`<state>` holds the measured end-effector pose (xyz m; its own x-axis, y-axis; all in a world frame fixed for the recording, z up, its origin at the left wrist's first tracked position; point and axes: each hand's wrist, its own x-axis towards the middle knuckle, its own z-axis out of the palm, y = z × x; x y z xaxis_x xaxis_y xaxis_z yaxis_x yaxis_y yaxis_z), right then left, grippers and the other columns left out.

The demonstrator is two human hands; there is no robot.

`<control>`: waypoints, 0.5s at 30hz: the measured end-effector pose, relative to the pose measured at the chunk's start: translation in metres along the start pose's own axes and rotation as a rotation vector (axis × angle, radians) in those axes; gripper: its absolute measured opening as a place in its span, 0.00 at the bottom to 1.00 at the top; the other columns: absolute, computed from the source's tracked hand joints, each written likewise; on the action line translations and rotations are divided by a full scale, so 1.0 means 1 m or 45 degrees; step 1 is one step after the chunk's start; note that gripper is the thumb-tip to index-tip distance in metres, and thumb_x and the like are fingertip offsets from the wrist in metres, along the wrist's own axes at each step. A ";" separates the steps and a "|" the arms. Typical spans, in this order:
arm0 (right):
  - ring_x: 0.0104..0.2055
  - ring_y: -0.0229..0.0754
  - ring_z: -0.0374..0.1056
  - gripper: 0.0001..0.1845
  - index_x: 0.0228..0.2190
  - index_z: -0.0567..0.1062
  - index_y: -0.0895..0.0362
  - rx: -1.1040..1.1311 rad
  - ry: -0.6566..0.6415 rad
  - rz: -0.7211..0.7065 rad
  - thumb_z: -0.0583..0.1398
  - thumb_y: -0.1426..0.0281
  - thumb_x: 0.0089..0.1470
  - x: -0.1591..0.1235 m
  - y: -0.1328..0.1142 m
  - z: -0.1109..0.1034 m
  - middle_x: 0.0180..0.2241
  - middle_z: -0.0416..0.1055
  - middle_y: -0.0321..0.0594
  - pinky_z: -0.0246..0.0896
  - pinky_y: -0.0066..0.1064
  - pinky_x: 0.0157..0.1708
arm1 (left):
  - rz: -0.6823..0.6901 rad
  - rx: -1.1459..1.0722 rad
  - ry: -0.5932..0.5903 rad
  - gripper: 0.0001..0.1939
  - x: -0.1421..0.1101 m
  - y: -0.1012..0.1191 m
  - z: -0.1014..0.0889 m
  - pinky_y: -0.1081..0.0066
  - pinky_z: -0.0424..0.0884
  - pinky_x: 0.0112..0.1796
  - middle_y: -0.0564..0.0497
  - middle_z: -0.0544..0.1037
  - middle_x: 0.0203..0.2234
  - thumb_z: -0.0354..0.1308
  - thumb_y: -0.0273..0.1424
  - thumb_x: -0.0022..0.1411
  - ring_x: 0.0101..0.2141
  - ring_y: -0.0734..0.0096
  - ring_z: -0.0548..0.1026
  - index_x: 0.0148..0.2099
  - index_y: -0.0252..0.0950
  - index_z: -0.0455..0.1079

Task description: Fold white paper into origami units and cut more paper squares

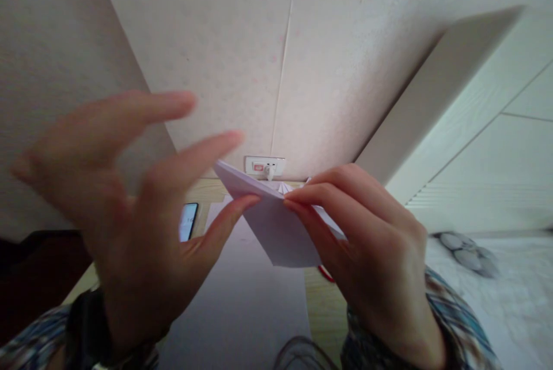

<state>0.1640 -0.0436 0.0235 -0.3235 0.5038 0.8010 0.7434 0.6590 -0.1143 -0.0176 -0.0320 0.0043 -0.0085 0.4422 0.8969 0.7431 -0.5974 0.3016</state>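
Observation:
A folded sheet of white paper (287,237) is held up in the middle, its layered top edge tilted down to the right. My right hand (371,243) pinches that edge between thumb and index finger. My left hand (147,214) is at the other side, slightly blurred, with its fingers spread above the fold. Its thumb tip touches the paper's near face, while the raised fingers are apart from it. Behind the fold, small pleated white paper (284,188) shows partly.
A large white sheet (242,312) lies on the wooden table (324,312). A phone (188,221) is at the left. A wall socket (264,166) with a plug is straight ahead. Part of something red (326,274) shows beneath my right hand. A white cabinet (475,128) stands right.

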 end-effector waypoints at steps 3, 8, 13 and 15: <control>0.31 0.42 0.67 0.12 0.29 0.80 0.62 -0.068 -0.075 -0.092 0.60 0.74 0.64 0.004 0.003 -0.004 0.28 0.74 0.40 0.58 0.35 0.29 | 0.400 0.162 -0.189 0.06 0.010 0.001 -0.008 0.39 0.50 0.60 0.47 0.82 0.45 0.60 0.25 0.64 0.53 0.50 0.74 0.39 0.42 0.76; 0.29 0.44 0.63 0.09 0.30 0.81 0.63 -0.131 -0.169 -0.227 0.61 0.77 0.62 0.012 0.007 -0.008 0.27 0.74 0.41 0.54 0.36 0.28 | 0.403 0.046 -0.327 0.05 0.019 -0.005 -0.003 0.49 0.59 0.54 0.51 0.83 0.34 0.60 0.28 0.66 0.39 0.59 0.79 0.36 0.40 0.76; 0.28 0.44 0.61 0.12 0.29 0.80 0.62 -0.180 -0.214 -0.319 0.60 0.77 0.63 0.017 0.010 -0.010 0.27 0.73 0.40 0.51 0.37 0.29 | 0.301 -0.053 -0.339 0.08 0.018 -0.007 -0.001 0.56 0.63 0.46 0.54 0.81 0.29 0.60 0.29 0.66 0.35 0.62 0.78 0.33 0.41 0.74; 0.28 0.44 0.61 0.12 0.28 0.80 0.61 -0.199 -0.211 -0.324 0.60 0.77 0.63 0.018 0.011 -0.011 0.26 0.73 0.40 0.51 0.37 0.30 | 0.277 -0.077 -0.338 0.09 0.018 -0.007 -0.001 0.57 0.64 0.44 0.55 0.80 0.27 0.59 0.28 0.67 0.33 0.63 0.77 0.32 0.41 0.73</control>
<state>0.1730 -0.0339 0.0430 -0.5912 0.4265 0.6845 0.7032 0.6882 0.1785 -0.0234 -0.0211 0.0185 0.3260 0.4544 0.8290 0.6673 -0.7317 0.1387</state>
